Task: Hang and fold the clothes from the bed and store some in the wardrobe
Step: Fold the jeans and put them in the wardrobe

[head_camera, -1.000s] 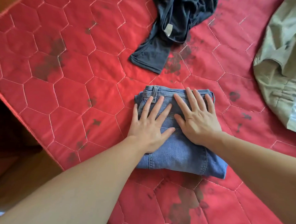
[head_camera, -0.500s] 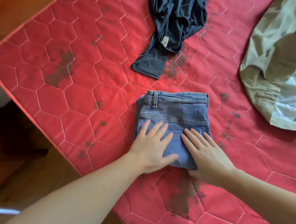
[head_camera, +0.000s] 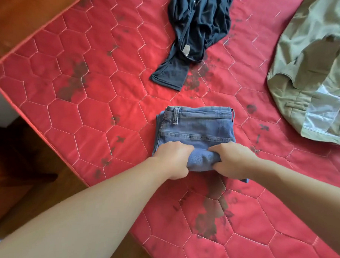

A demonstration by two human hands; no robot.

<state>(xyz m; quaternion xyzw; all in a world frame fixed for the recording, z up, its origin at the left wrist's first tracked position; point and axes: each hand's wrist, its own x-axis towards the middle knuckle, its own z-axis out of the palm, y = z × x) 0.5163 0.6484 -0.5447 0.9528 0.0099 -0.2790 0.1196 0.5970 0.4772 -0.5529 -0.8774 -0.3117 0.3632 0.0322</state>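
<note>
Folded jeans gripped at the near edge, on the red mattress.
My left hand (head_camera: 172,159) and right hand (head_camera: 232,160) each clenched the near fold of the jeans (head_camera: 196,127), which lay on the mattress (head_camera: 79,106). Lifting unevenly could let the layers slip and the fold open.

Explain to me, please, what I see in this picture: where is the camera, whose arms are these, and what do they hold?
There is no machine here. A person wears the camera on the head, so you look forward and down along their bare arms. Below is a red quilted mattress. The left hand and the right hand both grip the near edge of the folded blue jeans, fingers curled round the cloth. Farther away lie a crumpled dark navy garment and, at the right, an olive-green garment, both still unfolded.
</note>
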